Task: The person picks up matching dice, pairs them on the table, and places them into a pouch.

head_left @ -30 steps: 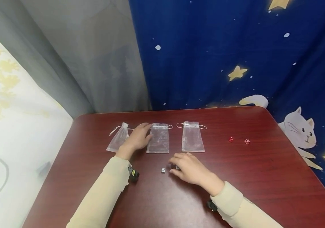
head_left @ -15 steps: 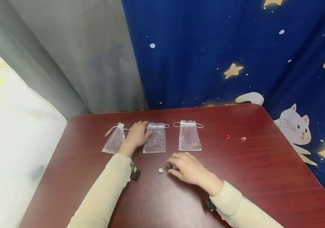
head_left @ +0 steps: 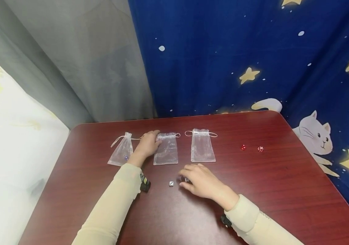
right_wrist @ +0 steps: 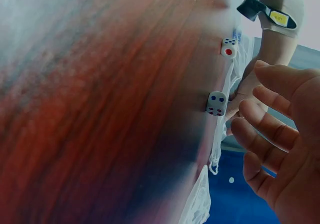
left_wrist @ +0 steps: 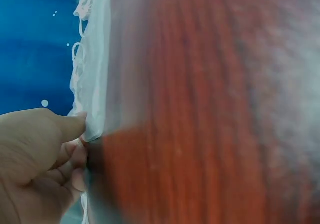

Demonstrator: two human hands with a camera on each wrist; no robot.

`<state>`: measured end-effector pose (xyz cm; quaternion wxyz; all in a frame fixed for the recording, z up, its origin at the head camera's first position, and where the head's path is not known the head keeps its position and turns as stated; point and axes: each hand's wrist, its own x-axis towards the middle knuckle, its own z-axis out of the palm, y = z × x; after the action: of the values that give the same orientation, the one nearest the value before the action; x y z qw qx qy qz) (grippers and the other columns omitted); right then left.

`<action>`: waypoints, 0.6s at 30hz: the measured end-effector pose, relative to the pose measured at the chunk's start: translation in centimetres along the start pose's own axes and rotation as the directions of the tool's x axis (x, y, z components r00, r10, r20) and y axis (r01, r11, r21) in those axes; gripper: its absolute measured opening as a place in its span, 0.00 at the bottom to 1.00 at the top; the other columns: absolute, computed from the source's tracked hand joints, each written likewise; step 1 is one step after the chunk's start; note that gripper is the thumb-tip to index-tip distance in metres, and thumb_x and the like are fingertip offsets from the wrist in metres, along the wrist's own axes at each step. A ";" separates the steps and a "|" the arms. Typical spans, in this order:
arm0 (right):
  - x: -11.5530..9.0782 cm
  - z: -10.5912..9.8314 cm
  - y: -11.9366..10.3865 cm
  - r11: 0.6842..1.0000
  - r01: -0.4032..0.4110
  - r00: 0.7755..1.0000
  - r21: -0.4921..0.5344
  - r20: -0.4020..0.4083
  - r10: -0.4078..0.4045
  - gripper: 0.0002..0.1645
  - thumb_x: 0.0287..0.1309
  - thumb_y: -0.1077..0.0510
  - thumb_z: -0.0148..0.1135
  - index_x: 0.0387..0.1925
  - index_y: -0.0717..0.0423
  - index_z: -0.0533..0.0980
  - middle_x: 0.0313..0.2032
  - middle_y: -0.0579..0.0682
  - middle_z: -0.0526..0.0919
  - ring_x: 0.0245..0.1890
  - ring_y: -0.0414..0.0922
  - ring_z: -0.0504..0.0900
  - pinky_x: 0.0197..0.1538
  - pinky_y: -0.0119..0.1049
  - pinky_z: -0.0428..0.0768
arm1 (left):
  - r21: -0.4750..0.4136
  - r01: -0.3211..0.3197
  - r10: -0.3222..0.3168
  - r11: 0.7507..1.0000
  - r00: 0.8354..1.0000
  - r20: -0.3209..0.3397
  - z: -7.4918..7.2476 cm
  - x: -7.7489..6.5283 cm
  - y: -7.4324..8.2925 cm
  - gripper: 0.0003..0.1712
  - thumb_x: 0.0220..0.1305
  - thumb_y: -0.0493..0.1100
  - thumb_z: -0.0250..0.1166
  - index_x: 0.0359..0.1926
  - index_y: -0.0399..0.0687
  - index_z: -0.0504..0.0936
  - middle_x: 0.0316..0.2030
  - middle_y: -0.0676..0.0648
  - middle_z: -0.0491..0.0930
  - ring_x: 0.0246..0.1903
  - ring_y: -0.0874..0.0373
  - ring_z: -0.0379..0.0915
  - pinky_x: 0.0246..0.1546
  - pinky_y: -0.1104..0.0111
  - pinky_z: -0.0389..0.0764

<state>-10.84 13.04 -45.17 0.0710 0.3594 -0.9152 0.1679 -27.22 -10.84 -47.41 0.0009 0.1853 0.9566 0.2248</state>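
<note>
A dark red table [head_left: 254, 190] holds three sheer drawstring pouches in a row at about 11 to 12 o'clock from the person.

The left pouch [head_left: 120, 151] lies cinched, with something small and bluish inside. The left hand [head_left: 147, 144] rests between it and the middle pouch [head_left: 166, 149]; in the left wrist view, thumb and fingers pinch the top edge of that pouch [left_wrist: 92, 109] near its drawstring. The right pouch [head_left: 202, 146] lies flat and untouched.

Nearer the person, a white die [head_left: 171, 183] sits alone at 12 o'clock. Just to its right, the right hand [head_left: 203, 182] hovers with fingers loosely curled over a second white die [head_left: 186, 179], holding nothing. The right wrist view shows both dice, one with a red spot [right_wrist: 229, 48] and one with blue spots [right_wrist: 217, 103], apart from the fingers [right_wrist: 265, 129].

To do this well, I judge the right hand should close thumb and forefinger squarely on opposite faces of the nearer die, while the left lifts one layer of the pouch mouth to open it.

At 2 o'clock lie two red dice [head_left: 243, 147] [head_left: 260, 149], too small to read. The head view hides most of the second white die behind the fingers. Both wrist views are blurred, and whether the pouch mouth is open cannot be told.
</note>
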 end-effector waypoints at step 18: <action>0.0 0.1 -0.2 1.000 -0.024 0.999 0.007 0.023 0.023 0.17 0.60 0.48 0.72 0.46 0.51 0.84 0.38 0.43 0.83 0.39 0.41 0.82 0.49 0.43 0.79 | 0.012 0.004 -0.004 1.000 1.000 0.018 -0.3 0.1 0.2 0.14 0.67 0.40 0.68 0.48 0.33 0.82 0.42 0.36 0.81 0.49 0.39 0.78 0.57 0.50 0.75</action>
<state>-10.67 12.88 -45.17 0.0571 0.3508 -0.9195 0.1681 -27.22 -10.78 -47.02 0.0090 0.1854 0.9583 0.2172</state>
